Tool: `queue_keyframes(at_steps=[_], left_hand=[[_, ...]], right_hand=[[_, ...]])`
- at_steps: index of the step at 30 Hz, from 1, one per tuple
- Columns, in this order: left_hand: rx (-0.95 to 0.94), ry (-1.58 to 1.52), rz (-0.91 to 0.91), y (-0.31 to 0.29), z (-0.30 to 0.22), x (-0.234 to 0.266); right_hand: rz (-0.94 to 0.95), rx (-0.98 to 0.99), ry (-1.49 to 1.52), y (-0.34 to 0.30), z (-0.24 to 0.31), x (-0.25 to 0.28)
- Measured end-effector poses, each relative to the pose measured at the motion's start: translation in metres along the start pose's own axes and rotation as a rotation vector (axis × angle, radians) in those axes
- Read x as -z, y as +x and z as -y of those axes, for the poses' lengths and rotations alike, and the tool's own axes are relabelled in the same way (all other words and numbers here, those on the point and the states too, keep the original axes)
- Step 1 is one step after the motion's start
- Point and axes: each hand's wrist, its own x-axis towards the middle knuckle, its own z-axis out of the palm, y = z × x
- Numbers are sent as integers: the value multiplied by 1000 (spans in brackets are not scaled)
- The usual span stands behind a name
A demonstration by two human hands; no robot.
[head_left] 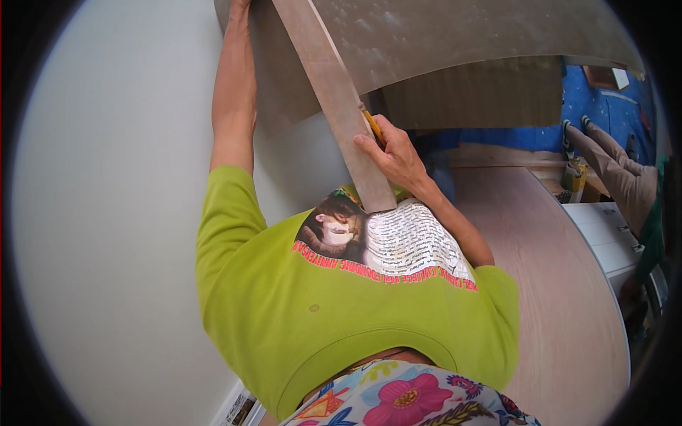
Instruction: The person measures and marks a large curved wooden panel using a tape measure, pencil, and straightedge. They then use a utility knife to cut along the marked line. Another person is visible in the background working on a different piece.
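A long, narrow strip of pale wood point(330, 92) slants from the top edge down to the front of my green shirt, its lower end against or very near the shirt. My right hand point(399, 155) is closed, its thumb on the strip's face close to the lower end. A yellow pencil point(372, 126) stays in that hand, pointing up along the strip's right edge. My left arm reaches up on the strip's left. Only a bit of my left hand point(243, 3) shows at the top edge, so its fingers are hidden. Behind the strip lies a large grey-brown panel point(455, 42).
A white wall point(106, 213) runs along my left. Below the large panel is another brown panel point(483, 96). On the right are a pale wooden board point(533, 277), a white drawer unit point(604, 231), blue floor sheeting point(533, 140) and another person's legs point(611, 157).
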Motion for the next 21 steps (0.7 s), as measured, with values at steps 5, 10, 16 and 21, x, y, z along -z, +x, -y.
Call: queue_keyframes(at_steps=[5,10,16,21], left_hand=[[-37,24,-9,0,3,1],[-69,42,-20,2,5,0],[-99,44,-31,1,4,-4],[-227,98,-91,-8,11,8]], right_hand=[[4,-7,-16,-1,1,0],[0,-10,-17,0,0,1],[-11,-8,-14,1,-2,4],[-49,81,63,-5,-3,-1]])
